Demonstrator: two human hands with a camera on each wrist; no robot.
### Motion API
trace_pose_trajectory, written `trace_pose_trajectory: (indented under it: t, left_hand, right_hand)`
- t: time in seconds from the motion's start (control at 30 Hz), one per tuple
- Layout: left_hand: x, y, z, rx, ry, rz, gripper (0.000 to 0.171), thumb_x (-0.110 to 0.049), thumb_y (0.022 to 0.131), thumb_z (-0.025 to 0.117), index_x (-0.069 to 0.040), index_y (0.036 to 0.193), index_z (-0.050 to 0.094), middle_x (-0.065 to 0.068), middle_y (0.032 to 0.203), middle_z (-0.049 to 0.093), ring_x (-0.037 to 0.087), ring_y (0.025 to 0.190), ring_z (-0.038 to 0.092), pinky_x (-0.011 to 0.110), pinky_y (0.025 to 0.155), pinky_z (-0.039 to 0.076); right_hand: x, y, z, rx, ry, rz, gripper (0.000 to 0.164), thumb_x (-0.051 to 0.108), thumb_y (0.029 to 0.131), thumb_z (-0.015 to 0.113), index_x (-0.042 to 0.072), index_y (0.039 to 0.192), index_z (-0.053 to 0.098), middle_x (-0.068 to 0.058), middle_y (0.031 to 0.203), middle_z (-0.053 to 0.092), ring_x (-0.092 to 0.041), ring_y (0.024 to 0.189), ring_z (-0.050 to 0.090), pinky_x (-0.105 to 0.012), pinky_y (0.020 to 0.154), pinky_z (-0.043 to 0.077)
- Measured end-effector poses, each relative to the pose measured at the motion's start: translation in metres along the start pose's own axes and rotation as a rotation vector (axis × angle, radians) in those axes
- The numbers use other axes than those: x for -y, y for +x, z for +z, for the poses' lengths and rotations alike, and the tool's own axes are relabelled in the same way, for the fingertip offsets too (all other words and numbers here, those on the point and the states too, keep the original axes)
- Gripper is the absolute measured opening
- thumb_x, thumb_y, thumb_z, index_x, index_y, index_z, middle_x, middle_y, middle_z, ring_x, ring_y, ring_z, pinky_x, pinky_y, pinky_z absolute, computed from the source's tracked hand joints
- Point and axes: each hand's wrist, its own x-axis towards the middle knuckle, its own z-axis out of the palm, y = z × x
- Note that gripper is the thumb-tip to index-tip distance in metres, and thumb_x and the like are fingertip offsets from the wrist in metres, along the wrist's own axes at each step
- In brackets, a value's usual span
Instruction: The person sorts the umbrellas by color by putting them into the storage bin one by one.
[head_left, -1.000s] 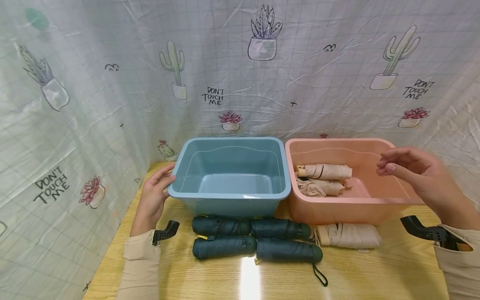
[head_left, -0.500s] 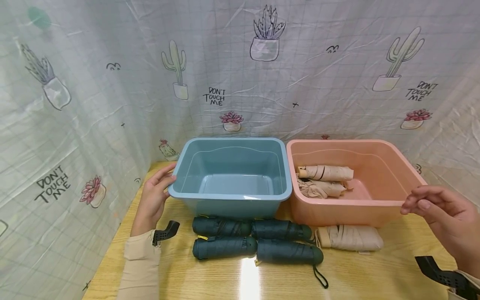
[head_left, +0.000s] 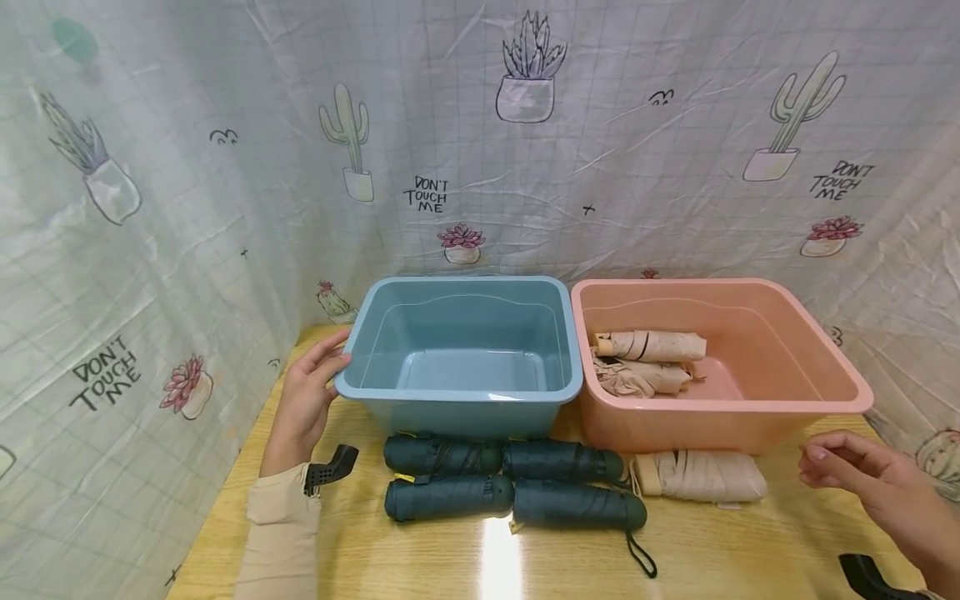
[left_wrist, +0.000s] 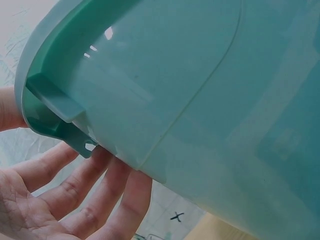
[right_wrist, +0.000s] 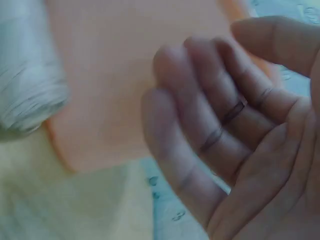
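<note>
A blue plastic bin [head_left: 457, 393] stands at the centre. My left hand [head_left: 303, 396] touches its left side, the fingers [left_wrist: 125, 200] fairly straight against the wall under the rim and the thumb at the rim's edge. My right hand [head_left: 862, 483] is over the table at the right, loosely bent and holding nothing. To its left a beige folded umbrella [head_left: 701, 475] lies in front of the pink bin [head_left: 720, 406]; its end also shows in the right wrist view. Inside the pink bin are two more beige folded umbrellas, an upper one [head_left: 656, 344] and a lower one [head_left: 645, 377].
Several dark folded umbrellas lie in two rows before the blue bin, among them a front left one [head_left: 450, 497] and a front right one [head_left: 577, 504] with a wrist loop. A curtain [head_left: 480, 150] with cactus prints hangs behind the wooden table [head_left: 405, 562].
My right hand has moved from above the pink bin's right side down towards me, to the table in front of that bin's right corner. My left hand stays at the blue bin.
</note>
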Motion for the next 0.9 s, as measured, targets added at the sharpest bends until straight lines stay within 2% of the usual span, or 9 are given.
trace_pose_trajectory:
  t: [0.13, 0.2, 0.3, 0.4, 0.5, 0.6, 0.7, 0.83, 0.9]
  left_hand:
    - [0.001, 0.000, 0.001, -0.003, -0.001, 0.002, 0.050, -0.021, 0.103, 0.063, -0.007, 0.150, 0.051, -0.004, 0.115, 0.063, 0.010, 0.102, 0.062, 0.022, 0.074, 0.057]
    - [0.001, 0.001, 0.001, -0.005, -0.005, 0.004, 0.050, -0.021, 0.103, 0.064, -0.007, 0.149, 0.051, -0.003, 0.115, 0.062, 0.010, 0.101, 0.062, 0.022, 0.074, 0.057]
    - [0.002, 0.001, 0.002, -0.005, -0.016, 0.002, 0.051, -0.022, 0.102, 0.065, -0.007, 0.149, 0.051, -0.003, 0.115, 0.061, 0.010, 0.100, 0.062, 0.022, 0.074, 0.057]
    - [0.002, 0.001, 0.002, -0.006, -0.020, -0.002, 0.052, -0.022, 0.102, 0.065, -0.007, 0.149, 0.051, -0.003, 0.116, 0.061, 0.010, 0.100, 0.062, 0.021, 0.075, 0.057]
    - [0.002, 0.001, 0.002, -0.010, -0.014, -0.003, 0.051, -0.022, 0.102, 0.065, -0.006, 0.149, 0.051, -0.003, 0.116, 0.061, 0.010, 0.100, 0.062, 0.021, 0.075, 0.058]
    - [0.002, 0.001, 0.002, -0.016, -0.009, -0.003, 0.051, -0.022, 0.102, 0.065, -0.006, 0.149, 0.051, -0.003, 0.116, 0.061, 0.010, 0.101, 0.062, 0.021, 0.076, 0.058]
    - [0.002, 0.001, 0.003, -0.015, -0.011, -0.005, 0.052, -0.022, 0.102, 0.065, -0.006, 0.149, 0.051, -0.003, 0.116, 0.062, 0.010, 0.103, 0.062, 0.022, 0.077, 0.058]
    - [0.002, 0.001, 0.004, -0.010, -0.015, -0.004, 0.052, -0.022, 0.102, 0.065, -0.005, 0.149, 0.051, -0.003, 0.115, 0.063, 0.010, 0.102, 0.062, 0.022, 0.077, 0.058]
    - [0.002, 0.001, 0.004, -0.010, -0.015, -0.001, 0.052, -0.022, 0.102, 0.065, -0.005, 0.149, 0.051, -0.003, 0.114, 0.063, 0.010, 0.101, 0.062, 0.022, 0.076, 0.057]
  right_hand:
    - [-0.009, -0.001, 0.006, 0.013, -0.156, 0.123, 0.022, 0.015, 0.109, 0.050, 0.002, 0.121, 0.064, 0.019, 0.101, 0.070, -0.007, 0.087, 0.068, -0.025, 0.071, 0.058]
    - [-0.013, -0.002, 0.011, 0.014, -0.180, 0.156, 0.026, 0.019, 0.108, 0.053, 0.000, 0.124, 0.062, 0.023, 0.102, 0.068, -0.003, 0.087, 0.067, -0.025, 0.070, 0.058]
    - [-0.016, -0.001, 0.019, 0.022, -0.179, 0.161, 0.027, 0.017, 0.107, 0.055, -0.004, 0.124, 0.062, 0.027, 0.101, 0.065, 0.001, 0.086, 0.067, -0.025, 0.070, 0.059]
    - [-0.016, -0.001, 0.028, 0.038, -0.183, 0.196, 0.034, 0.018, 0.106, 0.057, -0.009, 0.126, 0.058, 0.025, 0.099, 0.064, 0.001, 0.084, 0.066, -0.026, 0.069, 0.058]
    - [-0.015, 0.003, 0.037, 0.069, -0.199, 0.262, 0.045, 0.024, 0.106, 0.058, -0.013, 0.131, 0.053, 0.011, 0.105, 0.067, 0.000, 0.083, 0.064, -0.028, 0.069, 0.058]
    - [-0.013, 0.007, 0.046, 0.104, -0.222, 0.331, 0.056, 0.032, 0.106, 0.058, -0.013, 0.137, 0.048, -0.008, 0.114, 0.068, -0.002, 0.084, 0.064, -0.030, 0.069, 0.058]
    - [-0.012, 0.009, 0.052, 0.116, -0.238, 0.371, 0.063, 0.036, 0.105, 0.057, -0.015, 0.140, 0.044, -0.022, 0.117, 0.067, -0.007, 0.084, 0.066, -0.030, 0.068, 0.057]
    - [-0.011, 0.012, 0.058, 0.107, -0.269, 0.370, 0.072, 0.040, 0.105, 0.058, -0.017, 0.145, 0.039, -0.035, 0.126, 0.061, -0.015, 0.091, 0.067, -0.030, 0.067, 0.057]
    - [-0.011, 0.013, 0.060, 0.113, -0.292, 0.356, 0.078, 0.041, 0.104, 0.059, -0.018, 0.147, 0.035, -0.040, 0.135, 0.053, -0.024, 0.099, 0.067, -0.030, 0.067, 0.056]
